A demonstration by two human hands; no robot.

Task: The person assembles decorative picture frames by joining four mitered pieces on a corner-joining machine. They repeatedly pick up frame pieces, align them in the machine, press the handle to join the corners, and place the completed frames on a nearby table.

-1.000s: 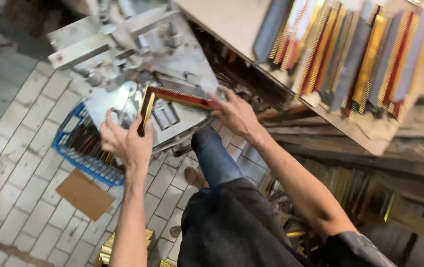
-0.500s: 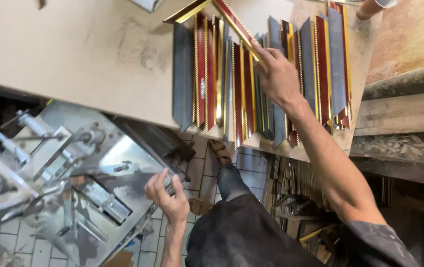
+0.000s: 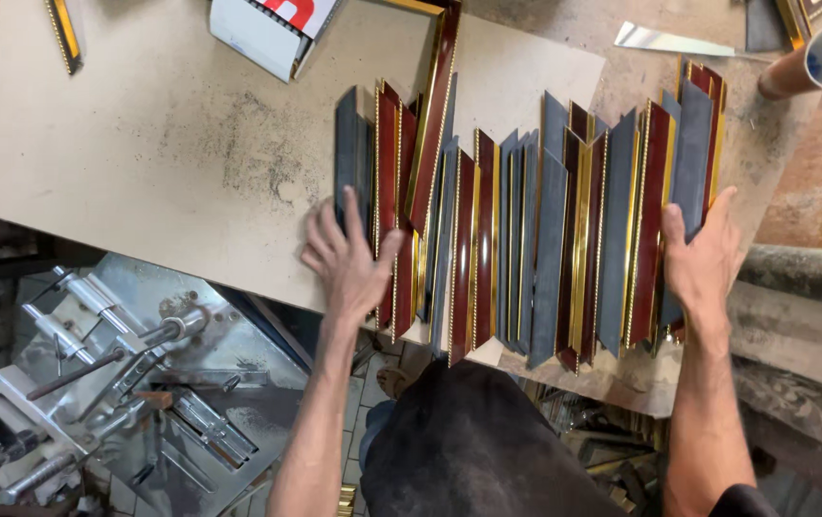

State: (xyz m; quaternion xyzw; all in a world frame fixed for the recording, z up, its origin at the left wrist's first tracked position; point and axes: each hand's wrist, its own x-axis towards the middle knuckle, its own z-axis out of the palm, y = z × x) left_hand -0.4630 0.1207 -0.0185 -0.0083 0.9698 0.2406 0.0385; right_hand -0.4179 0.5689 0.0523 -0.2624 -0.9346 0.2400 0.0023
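Pressing inward: both hands bracketed a row of cut frame mouldings (image 3: 526, 249) from either end.
Left hand: the left hand (image 3: 351, 260) lay flat and spread, fingers splayed, palm down on the dark red and gold pieces at the left end of the row; it clasped nothing.
Right hand: the right hand (image 3: 703, 258) stood open, its palm set against the outer edge of the rightmost pieces, thumb resting on top; it clasped nothing either.
Mouldings: mitred strips, some showing dark red with gold edges, some showing grey backs, lay side by side and touching on the board, their near ends overhanging its front edge.
Loose strip: one longer red and gold strip (image 3: 435, 105) lay slanted over the left part of the row, reaching toward the far edge.
Board: a pale, dusty work board (image 3: 143, 144) carried the row.
Far side: a white box (image 3: 267, 29) sat at the top edge; a cardboard tube (image 3: 813, 62) lay at the top right.
Below left: a metal clamping machine (image 3: 114, 373) stood lower than the board, beside the person's left forearm.
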